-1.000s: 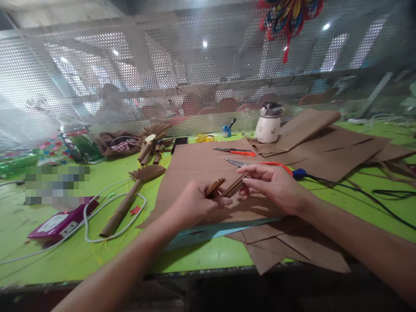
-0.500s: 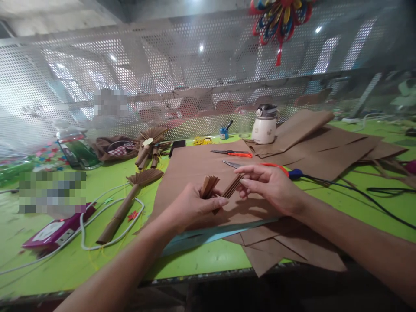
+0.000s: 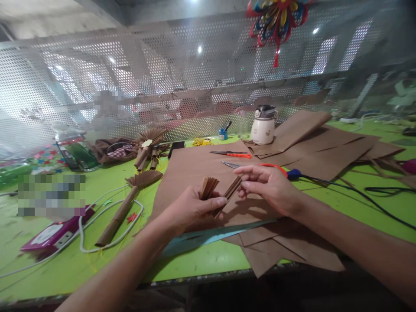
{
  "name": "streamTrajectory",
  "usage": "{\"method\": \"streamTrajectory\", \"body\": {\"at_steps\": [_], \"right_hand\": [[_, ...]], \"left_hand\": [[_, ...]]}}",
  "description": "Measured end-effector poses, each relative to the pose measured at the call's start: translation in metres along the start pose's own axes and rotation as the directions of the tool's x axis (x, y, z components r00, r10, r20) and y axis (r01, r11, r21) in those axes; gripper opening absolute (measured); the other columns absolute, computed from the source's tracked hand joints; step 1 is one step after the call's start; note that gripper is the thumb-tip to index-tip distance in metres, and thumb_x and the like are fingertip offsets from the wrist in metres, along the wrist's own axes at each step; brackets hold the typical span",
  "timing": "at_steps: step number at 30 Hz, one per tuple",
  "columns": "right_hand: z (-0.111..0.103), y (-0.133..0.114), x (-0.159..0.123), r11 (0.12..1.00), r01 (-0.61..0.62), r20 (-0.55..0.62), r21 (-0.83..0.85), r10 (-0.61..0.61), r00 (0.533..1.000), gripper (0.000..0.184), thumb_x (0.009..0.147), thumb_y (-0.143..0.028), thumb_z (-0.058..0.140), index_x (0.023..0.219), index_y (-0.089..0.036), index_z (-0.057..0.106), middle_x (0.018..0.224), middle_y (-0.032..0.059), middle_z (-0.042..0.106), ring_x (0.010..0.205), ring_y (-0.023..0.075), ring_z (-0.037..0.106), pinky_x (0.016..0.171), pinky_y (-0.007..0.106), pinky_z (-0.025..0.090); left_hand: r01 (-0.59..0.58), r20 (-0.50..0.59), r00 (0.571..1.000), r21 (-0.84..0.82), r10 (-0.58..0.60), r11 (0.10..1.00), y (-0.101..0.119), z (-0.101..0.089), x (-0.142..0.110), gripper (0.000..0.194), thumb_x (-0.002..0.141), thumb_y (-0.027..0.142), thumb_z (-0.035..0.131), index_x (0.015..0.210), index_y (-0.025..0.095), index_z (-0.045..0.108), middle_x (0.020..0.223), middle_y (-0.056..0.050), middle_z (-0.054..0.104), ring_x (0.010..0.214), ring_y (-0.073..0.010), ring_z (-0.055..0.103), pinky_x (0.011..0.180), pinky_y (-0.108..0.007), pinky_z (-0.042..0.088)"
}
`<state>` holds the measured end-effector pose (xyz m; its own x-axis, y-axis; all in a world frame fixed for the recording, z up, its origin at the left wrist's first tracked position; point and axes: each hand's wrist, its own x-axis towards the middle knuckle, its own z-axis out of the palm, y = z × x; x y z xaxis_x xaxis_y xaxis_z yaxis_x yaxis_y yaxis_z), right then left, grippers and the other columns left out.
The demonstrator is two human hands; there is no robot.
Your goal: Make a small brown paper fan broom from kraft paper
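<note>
My left hand (image 3: pixel 195 206) is closed on a strip of pleated brown paper (image 3: pixel 209 187), its thumb pressed across the folds. The pleats stand up in two bunches, one leaning right. My right hand (image 3: pixel 271 186) pinches the upper end of that right bunch between thumb and fingers. Beneath both hands lies a large sheet of brown paper (image 3: pixel 191 162). Scissors with orange handles (image 3: pixel 273 169) are partly hidden behind my right hand. Farther back rests a craft knife or second pair of scissors with an orange handle (image 3: pixel 238 154).
A rolled paper stalk with a fan top (image 3: pixel 120 212) lies left, beside a white cable (image 3: pixel 81 234) and a purple power strip (image 3: pixel 53 238). A white flask (image 3: pixel 262 128) and a blue ink bottle (image 3: pixel 222 133) stand behind. Brown sheets (image 3: pixel 341 151) pile up at right.
Both hands keep their hold on the pleated paper. The right bunch of folds has turned slightly and looks more pressed together. The view has shifted a little.
</note>
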<state>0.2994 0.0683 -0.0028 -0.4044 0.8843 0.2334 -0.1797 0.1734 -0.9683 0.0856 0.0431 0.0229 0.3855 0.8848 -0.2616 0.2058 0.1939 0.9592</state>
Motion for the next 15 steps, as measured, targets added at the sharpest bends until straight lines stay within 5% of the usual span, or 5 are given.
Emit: {"method": "streamTrajectory", "body": {"at_steps": [5, 10, 15], "right_hand": [[0.0, 0.0, -0.0004, 1.0, 0.005, -0.002, -0.019, -0.005, 1.0, 0.031, 0.078, -0.023, 0.065, 0.108, -0.017, 0.061, 0.076, 0.0011, 0.065, 0.067, 0.0133, 0.064, 0.07, 0.032, 0.053], [0.0017, -0.0007, -0.0004, 1.0, 0.0, -0.024, -0.031, -0.001, 1.0, 0.031, 0.077, -0.023, 0.066, 0.107, -0.017, 0.061, 0.074, 0.0009, 0.065, 0.064, 0.0136, 0.063, 0.069, 0.033, 0.053], [0.0015, -0.0038, -0.0003, 0.995, 0.0, -0.017, -0.101, -0.001, 1.0, 0.032, 0.077, -0.026, 0.065, 0.107, -0.016, 0.061, 0.073, 0.001, 0.063, 0.062, 0.0123, 0.06, 0.065, 0.03, 0.051]], "left_hand": [[-0.063, 0.043, 0.997, 0.087, 0.06, 0.994, 0.0026, -0.001, -0.0004, 0.03, 0.072, 0.041, 0.069, 0.074, 0.013, 0.057, 0.061, 0.002, 0.057, 0.054, -0.0083, 0.049, 0.054, -0.021, 0.035], [-0.08, -0.038, 0.995, 0.216, 0.09, 0.973, 0.0038, -0.0018, 0.0012, 0.033, 0.071, 0.045, 0.067, 0.076, 0.013, 0.059, 0.058, 0.002, 0.056, 0.053, -0.0089, 0.045, 0.051, -0.022, 0.029], [-0.091, -0.001, 0.996, 0.178, 0.093, 0.98, -0.0003, -0.0012, 0.0022, 0.035, 0.074, 0.047, 0.063, 0.073, 0.013, 0.057, 0.061, 0.001, 0.053, 0.055, -0.0093, 0.045, 0.054, -0.023, 0.036]]}}
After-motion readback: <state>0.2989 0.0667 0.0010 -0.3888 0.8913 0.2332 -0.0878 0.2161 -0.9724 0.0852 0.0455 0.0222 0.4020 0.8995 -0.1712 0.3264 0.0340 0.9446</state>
